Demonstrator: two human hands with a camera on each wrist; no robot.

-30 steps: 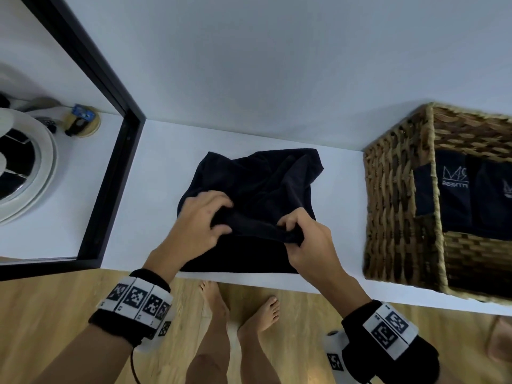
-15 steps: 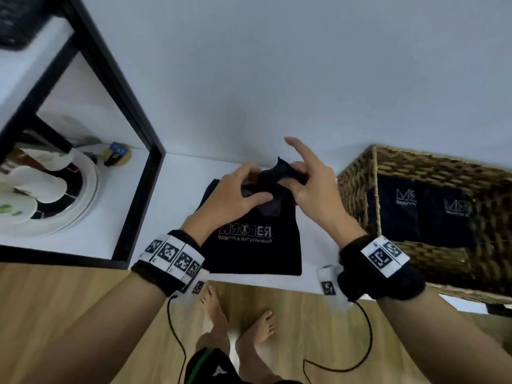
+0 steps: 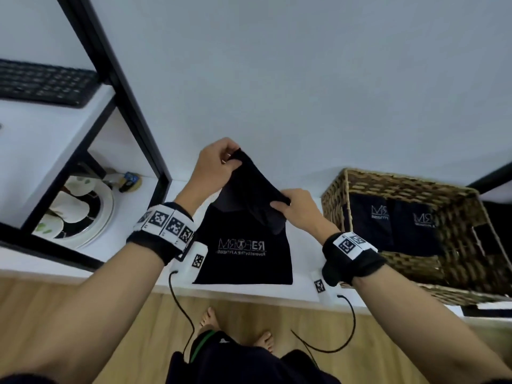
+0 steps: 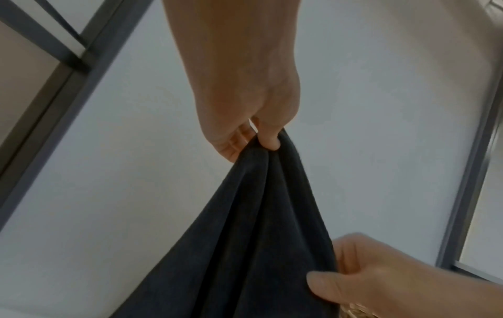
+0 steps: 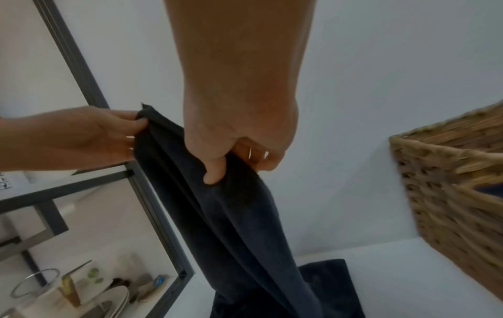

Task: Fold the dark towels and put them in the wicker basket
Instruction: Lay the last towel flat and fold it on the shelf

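A dark towel hangs in the air above the white shelf, lifted by its top edge. My left hand pinches one corner of it high up, thumb against fingers. My right hand grips the same edge lower and to the right. The held towel droops down in folds. Under it a second dark towel with a white logo lies flat on the shelf. The wicker basket stands at the right with folded dark towels inside.
A black-framed shelving unit stands at the left, with white dishes on its lower level and a keyboard on top. The wall rises right behind the shelf. Wooden floor and my bare feet are below.
Both hands lifted the top towel off the shelf. They have since moved apart along its edge, the left rising higher, so the towel hangs stretched. The logo towel beneath became visible.
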